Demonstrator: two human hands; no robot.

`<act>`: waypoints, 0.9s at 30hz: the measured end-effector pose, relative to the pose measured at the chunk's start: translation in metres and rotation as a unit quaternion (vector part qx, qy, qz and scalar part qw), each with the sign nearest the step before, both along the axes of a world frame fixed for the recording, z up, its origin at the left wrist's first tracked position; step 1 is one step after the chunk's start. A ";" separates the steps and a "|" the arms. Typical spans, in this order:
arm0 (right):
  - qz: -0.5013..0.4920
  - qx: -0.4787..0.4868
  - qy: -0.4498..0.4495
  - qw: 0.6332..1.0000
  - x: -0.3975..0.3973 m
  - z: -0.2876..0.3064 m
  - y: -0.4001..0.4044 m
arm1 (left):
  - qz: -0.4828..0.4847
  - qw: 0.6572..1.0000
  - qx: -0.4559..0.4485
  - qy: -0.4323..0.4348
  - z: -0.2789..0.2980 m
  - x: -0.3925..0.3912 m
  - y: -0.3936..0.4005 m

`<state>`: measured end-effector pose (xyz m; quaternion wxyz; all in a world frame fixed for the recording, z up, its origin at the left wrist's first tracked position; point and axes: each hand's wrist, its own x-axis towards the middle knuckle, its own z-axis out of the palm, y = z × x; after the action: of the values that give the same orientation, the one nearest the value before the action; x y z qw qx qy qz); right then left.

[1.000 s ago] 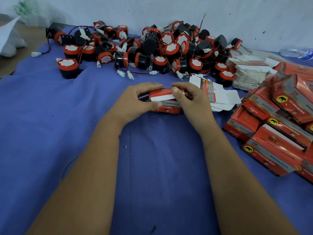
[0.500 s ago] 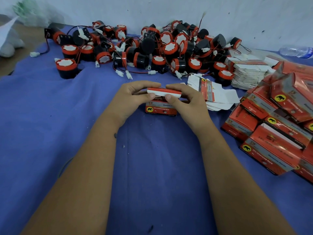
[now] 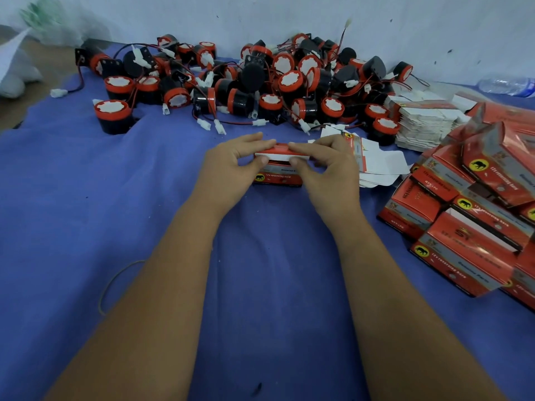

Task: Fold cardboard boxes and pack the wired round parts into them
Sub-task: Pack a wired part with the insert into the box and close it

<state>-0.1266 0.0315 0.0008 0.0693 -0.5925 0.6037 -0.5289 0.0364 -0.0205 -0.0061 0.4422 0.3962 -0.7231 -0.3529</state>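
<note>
Two hands, the left hand [image 3: 228, 166] and right hand [image 3: 327, 169], pinch the flap of one box [image 3: 278, 175] in the middle of the frame. It looks best to press the flap down evenly and tuck it in straight so it does not bend.

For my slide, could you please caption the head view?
Both hands, left hand and right hand, pinch a red box flap before piled wired round parts.

Only one view is given, from the head. The blue tabletop [image 3: 86, 198] is looked down on from close above, with the wall [image 3: 289, 15] seen far ahead.
</note>
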 end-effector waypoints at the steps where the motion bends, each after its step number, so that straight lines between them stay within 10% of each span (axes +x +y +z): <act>1: -0.008 -0.004 -0.001 1.000 0.001 0.000 -0.001 | 0.007 1.000 -0.008 -0.018 -0.002 -0.002 0.000; 12: 0.006 -0.006 -0.023 1.000 -0.005 -0.002 0.000 | -0.020 0.999 0.013 -0.040 -0.004 0.002 -0.002; 27: -0.085 -0.013 0.240 0.967 0.004 0.003 -0.003 | 0.038 0.987 -0.115 -0.107 -0.001 -0.012 0.008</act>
<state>-0.1227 0.0285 0.0039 -0.1305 -0.6493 0.6442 -0.3826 0.0245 -0.0129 -0.0074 0.4177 0.4055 -0.7867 -0.2055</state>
